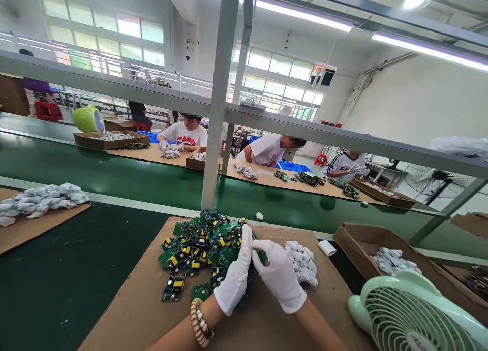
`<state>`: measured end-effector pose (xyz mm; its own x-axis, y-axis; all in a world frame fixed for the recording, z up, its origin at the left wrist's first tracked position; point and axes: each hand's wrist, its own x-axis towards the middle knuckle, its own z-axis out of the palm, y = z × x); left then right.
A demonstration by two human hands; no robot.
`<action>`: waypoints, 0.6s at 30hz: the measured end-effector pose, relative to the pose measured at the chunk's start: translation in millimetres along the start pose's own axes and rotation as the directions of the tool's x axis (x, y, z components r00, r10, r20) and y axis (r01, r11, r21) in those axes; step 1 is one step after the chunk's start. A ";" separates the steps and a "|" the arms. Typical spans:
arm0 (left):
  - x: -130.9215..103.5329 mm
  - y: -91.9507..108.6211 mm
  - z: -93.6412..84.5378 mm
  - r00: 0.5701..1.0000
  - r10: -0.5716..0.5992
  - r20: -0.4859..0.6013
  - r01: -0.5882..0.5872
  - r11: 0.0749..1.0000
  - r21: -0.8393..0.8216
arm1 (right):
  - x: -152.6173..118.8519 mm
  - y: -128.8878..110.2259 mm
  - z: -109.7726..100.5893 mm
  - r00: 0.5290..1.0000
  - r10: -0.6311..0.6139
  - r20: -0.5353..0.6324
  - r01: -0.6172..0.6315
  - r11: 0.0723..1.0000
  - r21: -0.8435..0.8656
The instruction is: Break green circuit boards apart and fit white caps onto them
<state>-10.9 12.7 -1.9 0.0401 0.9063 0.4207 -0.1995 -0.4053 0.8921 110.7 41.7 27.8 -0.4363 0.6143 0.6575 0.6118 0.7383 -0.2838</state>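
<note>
My left hand (237, 272), in a white glove, is raised edge-on at the right side of a heap of green circuit boards (198, 244) with yellow and black parts. Its fingers are pressed together and point up. Close against it is my right hand (280, 277), also gloved, with thumb and forefinger bent in toward the left fingers in a pinch. Whatever lies between the hands is hidden. A single circuit board (173, 288) rests apart from the heap. Right of my right hand sits a pile of small white pieces (302, 262).
Brown cardboard (129, 310) covers the bench under the boards. A pale green fan (415, 310) and a cardboard box (351, 239) stand at right. More white pieces (41, 203) lie at far left. Across the green belt (183, 183), several co-workers sit. A metal post (219, 97) rises ahead.
</note>
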 end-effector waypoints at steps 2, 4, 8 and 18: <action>0.8 -1.2 3.3 0.999 -0.044 -0.005 0.044 0.996 0.074 | -7.0 5.7 9.0 0.993 -0.055 -0.105 0.052 0.998 -0.031; -0.1 -2.7 4.4 0.997 -0.078 -0.007 0.078 0.989 0.124 | -9.7 12.6 15.6 0.979 -0.098 -0.179 0.088 0.994 -0.062; -5.3 -5.2 5.3 0.993 -0.114 0.018 0.109 0.980 0.165 | -15.0 20.5 17.9 0.959 -0.108 -0.262 0.108 0.994 -0.013; -9.3 0.4 10.8 0.999 -0.025 -0.043 0.042 0.892 0.450 | -10.8 17.0 4.2 0.971 0.240 0.005 -0.224 0.900 0.374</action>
<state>-0.8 2.9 -3.7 0.0026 0.9207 0.3903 0.2647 -0.3770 0.8876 123.1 48.8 13.0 -0.2802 0.7746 0.5670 0.4018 0.6311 -0.6636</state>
